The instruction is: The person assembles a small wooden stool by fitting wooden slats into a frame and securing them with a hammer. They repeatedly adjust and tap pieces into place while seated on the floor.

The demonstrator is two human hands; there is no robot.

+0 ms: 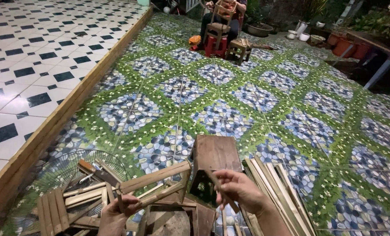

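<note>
**Two hands at a bamboo frame on the patterned floor**

Nearest the camera, the left hand [116,214] is closed around the lower end of a bamboo frame [153,185], a small structure of pale slats joined at angles, which it holds tilted above a round wooden piece [169,220] at the bottom edge. To its right, the right hand [238,190] is raised with its fingers curled around a thin dark stick [214,181] that slants up and to the left in front of a small brown wooden stool [214,155]. The stool stands on the floor just behind both hands.

Left of the left hand lies a loose pile of short bamboo pieces [64,205], resting on and beside the wire guard of a fan [68,168]. Right of the right hand, a bundle of long bamboo strips [278,192] lies flat on the floor, running towards the bottom edge.

Green floor tiles [265,100] with blue pebble and white flower patterns spread away from the camera. A wooden border [72,105] separates them from a raised white-and-black tiled area [33,57] on the left. At the far end another person [223,13] sits working on a bamboo frame, with small stools [238,48] beside them, and plant pots [260,28] stand near the far wall
</note>
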